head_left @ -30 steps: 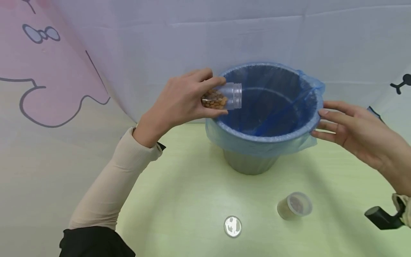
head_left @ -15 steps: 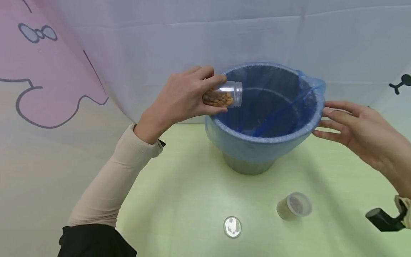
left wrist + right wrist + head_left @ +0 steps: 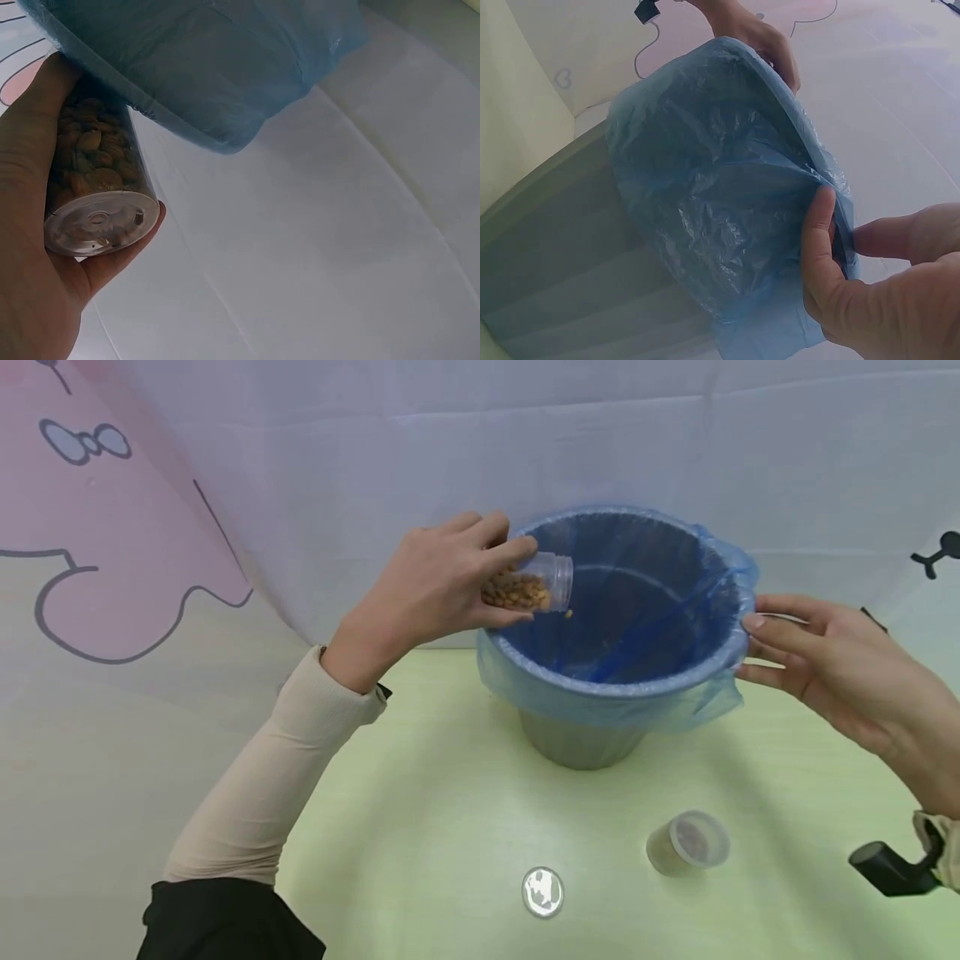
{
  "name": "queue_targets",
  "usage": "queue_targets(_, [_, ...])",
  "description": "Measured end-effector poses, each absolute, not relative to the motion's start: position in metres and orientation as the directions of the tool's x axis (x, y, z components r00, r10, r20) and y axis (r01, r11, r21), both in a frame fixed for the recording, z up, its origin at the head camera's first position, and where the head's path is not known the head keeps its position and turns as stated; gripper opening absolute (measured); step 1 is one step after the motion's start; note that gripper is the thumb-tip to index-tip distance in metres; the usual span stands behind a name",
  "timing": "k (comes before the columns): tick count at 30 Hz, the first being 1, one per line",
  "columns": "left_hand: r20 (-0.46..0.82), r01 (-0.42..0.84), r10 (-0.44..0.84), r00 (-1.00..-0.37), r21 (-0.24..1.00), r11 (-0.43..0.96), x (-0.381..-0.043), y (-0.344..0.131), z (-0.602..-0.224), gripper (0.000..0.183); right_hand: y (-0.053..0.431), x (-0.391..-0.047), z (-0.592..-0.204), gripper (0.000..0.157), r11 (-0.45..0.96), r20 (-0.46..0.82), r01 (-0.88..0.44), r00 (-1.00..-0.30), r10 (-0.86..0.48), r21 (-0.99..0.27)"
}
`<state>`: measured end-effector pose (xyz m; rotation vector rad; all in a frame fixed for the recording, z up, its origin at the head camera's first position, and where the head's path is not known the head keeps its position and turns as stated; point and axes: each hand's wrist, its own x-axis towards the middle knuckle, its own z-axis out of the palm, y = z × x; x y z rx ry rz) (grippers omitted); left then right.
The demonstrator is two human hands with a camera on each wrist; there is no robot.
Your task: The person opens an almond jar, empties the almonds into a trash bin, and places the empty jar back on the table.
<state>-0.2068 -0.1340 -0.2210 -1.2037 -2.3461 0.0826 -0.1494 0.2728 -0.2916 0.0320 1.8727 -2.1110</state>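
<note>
My left hand grips a clear plastic jar on its side, its mouth over the near-left part of a trash bin. Small brown nut-like pieces fill the lower part of the jar, and one piece is just outside the mouth. In the left wrist view the jar's round base faces the camera. A blue plastic bag lines the bin and folds over its rim. My right hand pinches the lined rim at the right, thumb and fingers on either side of it in the right wrist view.
A small translucent cup with something inside stands at the front right of the pale green table. To its left lies a round shiny lid. A white printed cloth hangs close behind the bin.
The left hand has moved slightly right with the jar, whose mouth dips a little lower. One piece now shows outside the mouth. The right hand has stayed at the rim.
</note>
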Motion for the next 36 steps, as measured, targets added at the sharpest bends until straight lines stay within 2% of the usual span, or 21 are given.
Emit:
queue_targets(3, [0.396,0.741,0.779,-0.486,-0.285,0.608,-0.2083,-0.1339,-0.2223,0.062,0.2718,-0.1500,-0.2934,0.072,-0.100,-0.215,0.241,-0.951,-0.223,-0.965])
queue_targets(8, [0.389,0.733,0.789,-0.476,-0.320,0.600,-0.2096,-0.1334,-0.2230,0.063,0.2719,-0.1492,-0.2951,0.047,-0.143,-0.179,0.214,-0.958,-0.223,-0.966])
queue_targets(11, [0.385,0.731,0.792,-0.474,-0.329,0.598,-0.2094,-0.1333,-0.2226,0.064,0.2721,-0.1484,-0.2946,0.041,-0.159,-0.165,0.204,-0.959,-0.229,-0.966])
queue_targets(24, [0.362,0.723,0.807,-0.467,-0.369,0.584,-0.2109,-0.1333,-0.2228,0.066,0.2695,-0.1476,-0.2954,0.038,-0.171,-0.161,0.204,-0.959,-0.233,-0.964])
queue_targets(36, [0.342,0.697,0.831,-0.439,-0.455,0.555,-0.2116,-0.1277,-0.2200,0.056,0.2692,-0.1469,-0.2947,0.036,-0.183,-0.145,0.191,-0.960,-0.239,-0.964])
